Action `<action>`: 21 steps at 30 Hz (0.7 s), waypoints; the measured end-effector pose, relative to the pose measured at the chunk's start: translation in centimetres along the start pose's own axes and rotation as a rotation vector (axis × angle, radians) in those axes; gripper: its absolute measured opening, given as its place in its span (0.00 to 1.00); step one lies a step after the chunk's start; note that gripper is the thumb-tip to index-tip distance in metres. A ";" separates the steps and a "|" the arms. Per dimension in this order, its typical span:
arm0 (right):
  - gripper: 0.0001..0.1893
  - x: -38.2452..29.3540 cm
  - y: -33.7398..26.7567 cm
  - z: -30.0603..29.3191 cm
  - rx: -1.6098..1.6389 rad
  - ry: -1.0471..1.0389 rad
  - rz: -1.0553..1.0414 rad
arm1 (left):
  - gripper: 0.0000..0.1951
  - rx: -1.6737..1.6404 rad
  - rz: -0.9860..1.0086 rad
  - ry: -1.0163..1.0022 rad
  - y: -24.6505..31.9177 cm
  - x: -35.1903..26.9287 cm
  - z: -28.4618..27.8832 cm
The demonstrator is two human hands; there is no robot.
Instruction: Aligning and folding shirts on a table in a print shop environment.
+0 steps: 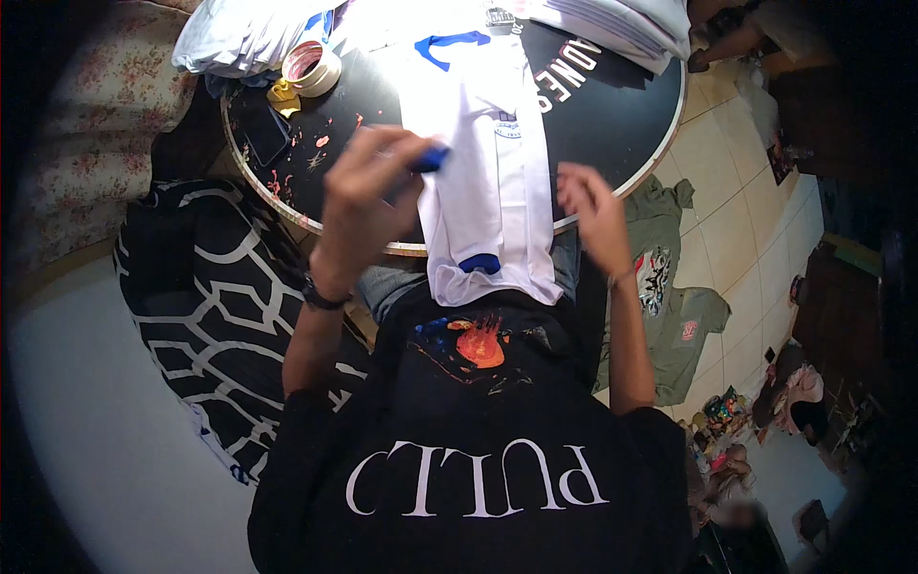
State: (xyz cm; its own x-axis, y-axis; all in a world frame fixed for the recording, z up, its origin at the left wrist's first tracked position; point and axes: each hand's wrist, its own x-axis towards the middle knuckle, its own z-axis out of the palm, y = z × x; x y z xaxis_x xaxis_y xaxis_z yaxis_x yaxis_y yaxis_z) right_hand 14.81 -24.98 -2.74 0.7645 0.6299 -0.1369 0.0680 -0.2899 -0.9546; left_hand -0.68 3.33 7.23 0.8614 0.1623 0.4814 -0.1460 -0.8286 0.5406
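A white shirt [477,194] with blue trim lies partly folded in a narrow strip, its lower end over the near table edge by my lap. Its blue collar [448,44] is at the far end, and a blue sleeve cuff [480,263] rests near the hem. My left hand [373,179], blurred, is raised over the shirt's left side, its fingers closed on a blue cuff [430,159]. To the right of the shirt, my right hand [592,204] hovers by the table rim, fingers apart and holding nothing.
The round black table [609,143] bears paint spots, a dark phone [267,136], tape rolls [312,68] and a yellow scrap [284,99]. White garment stacks [240,36] [624,29] stand at the back. An olive shirt [681,337] lies on the right floor. Another person's arm [728,39] shows upper right.
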 end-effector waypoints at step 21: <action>0.18 26.7 3.8 2.6 0.035 -0.077 0.031 | 0.18 -0.136 -0.024 -0.313 2.1 -7.8 9.0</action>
State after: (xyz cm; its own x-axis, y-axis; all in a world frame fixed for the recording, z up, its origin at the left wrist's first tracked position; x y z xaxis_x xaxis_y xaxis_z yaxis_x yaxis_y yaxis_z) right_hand 33.79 -7.42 -10.67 0.7144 0.6748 -0.1850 0.0214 -0.2853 -0.9582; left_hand -3.35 -4.49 -1.57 0.9699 -0.0088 0.2432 -0.1688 -0.7442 0.6463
